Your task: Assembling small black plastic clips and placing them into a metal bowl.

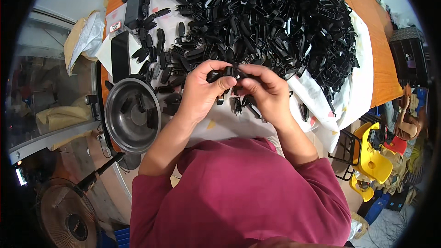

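Above the near edge of the heap, both my hands meet around a small black plastic clip. My left hand pinches it between thumb and fingers. From the other side, my right hand grips it with thumb and forefinger. The fingers cover much of it, so its exact shape is hard to make out. Beyond my hands spreads a large pile of similar black clips, some with toothed edges. A few loose clips lie on the white cloth just under my hands.
A metal bowl holding a few black pieces stands at the left edge of the orange table. Behind it lie a dark flat strip and a dark box. A fan is lower left; yellow chairs and another person are right.
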The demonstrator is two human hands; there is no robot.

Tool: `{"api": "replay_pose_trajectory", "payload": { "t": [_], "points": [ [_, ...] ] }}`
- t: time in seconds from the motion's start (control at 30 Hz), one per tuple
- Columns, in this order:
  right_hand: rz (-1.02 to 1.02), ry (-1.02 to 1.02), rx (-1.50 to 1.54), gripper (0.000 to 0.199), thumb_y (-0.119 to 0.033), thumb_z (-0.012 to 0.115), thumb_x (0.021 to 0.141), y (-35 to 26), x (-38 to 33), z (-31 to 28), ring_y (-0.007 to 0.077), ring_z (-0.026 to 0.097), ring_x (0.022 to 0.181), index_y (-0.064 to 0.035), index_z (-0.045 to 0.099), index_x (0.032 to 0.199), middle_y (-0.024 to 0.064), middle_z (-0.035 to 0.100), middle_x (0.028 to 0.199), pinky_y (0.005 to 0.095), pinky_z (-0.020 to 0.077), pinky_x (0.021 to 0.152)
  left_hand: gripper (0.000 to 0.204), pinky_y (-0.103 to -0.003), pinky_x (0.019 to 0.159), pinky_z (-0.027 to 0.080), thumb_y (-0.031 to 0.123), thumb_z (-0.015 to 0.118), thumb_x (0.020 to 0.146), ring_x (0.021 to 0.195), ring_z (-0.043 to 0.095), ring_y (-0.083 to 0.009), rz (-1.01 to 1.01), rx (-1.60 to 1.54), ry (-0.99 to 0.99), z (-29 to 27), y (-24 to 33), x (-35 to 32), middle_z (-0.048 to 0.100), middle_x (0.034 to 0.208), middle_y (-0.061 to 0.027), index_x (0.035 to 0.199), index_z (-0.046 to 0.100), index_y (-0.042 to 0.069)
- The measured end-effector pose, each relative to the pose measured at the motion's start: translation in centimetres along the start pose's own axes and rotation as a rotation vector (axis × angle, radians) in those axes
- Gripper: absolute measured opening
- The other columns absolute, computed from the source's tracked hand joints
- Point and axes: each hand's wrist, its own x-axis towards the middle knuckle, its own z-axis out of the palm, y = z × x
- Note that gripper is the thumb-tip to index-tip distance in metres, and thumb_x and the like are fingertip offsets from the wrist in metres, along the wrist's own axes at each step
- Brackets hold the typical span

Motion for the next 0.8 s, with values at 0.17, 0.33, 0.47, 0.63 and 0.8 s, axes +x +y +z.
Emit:
{"api": "replay_pose_trajectory", "payload": {
  "t": [0.17,0.33,0.47,0.63,0.8],
  "points": [
    [-0.491,0.028,-0.484,0.029,0.005,0.058,0.078,-0.9,0.5,-0.6,0.0209,0.06,0.085,0.0001,0.056,0.106,0.0117,0.061,0.096,0.0282,0.0488,0.072,0.031,-0.017,0.051,0.035,0.013,0.072,0.072,0.057,0.044,-0.0037,0.055,0.017,-0.013,0.4,0.7,-0.2,0.055,0.073,0.0013,0.098,0.058,0.003],
    [-0.649,0.053,-0.859,0.039,0.009,0.062,0.066,-1.3,0.4,-1.1,0.0251,0.056,0.072,-0.0027,0.06,0.103,0.0109,0.058,0.086,0.0311,0.0458,0.062,0.03,-0.02,0.066,0.041,0.015,0.074,0.069,0.072,0.052,-0.0086,0.355,0.557,0.001,0.2,1.2,-0.1,0.057,0.081,-0.0013,0.092,0.061,0.002],
    [-0.727,0.038,-0.907,0.043,0.01,0.062,0.064,-1.3,-0.1,-1.0,0.0245,0.051,0.067,-0.0028,0.059,0.105,0.0099,0.054,0.082,0.0309,0.0432,0.056,0.029,-0.022,0.071,0.041,0.014,0.075,0.069,0.077,0.052,-0.0107,0.441,0.721,-0.044,0.0,1.9,-0.1,0.057,0.084,-0.0031,0.09,0.062,0.0],
    [-0.621,0.077,-0.867,0.044,0.007,0.064,0.065,-0.3,-0.6,0.3,0.0238,0.051,0.069,-0.0037,0.058,0.107,0.0106,0.055,0.083,0.0298,0.0421,0.056,0.027,-0.016,0.055,0.036,0.018,0.068,0.078,0.062,0.047,-0.0045,-0.031,-0.013,0.03,1.0,-0.8,-1.5,0.055,0.075,0.0026,0.097,0.06,0.002],
    [-0.727,0.22,-0.858,0.042,0.001,0.067,0.069,0.9,-1.2,0.8,0.0224,0.052,0.072,-0.0041,0.057,0.11,0.0101,0.055,0.087,0.0296,0.0431,0.06,0.034,-0.018,0.07,0.044,0.015,0.063,0.082,0.079,0.052,-0.005,0.104,0.03,0.099,2.5,-1.7,-1.6,0.059,0.09,-0.0009,0.112,0.056,0.0]
  ]
}}
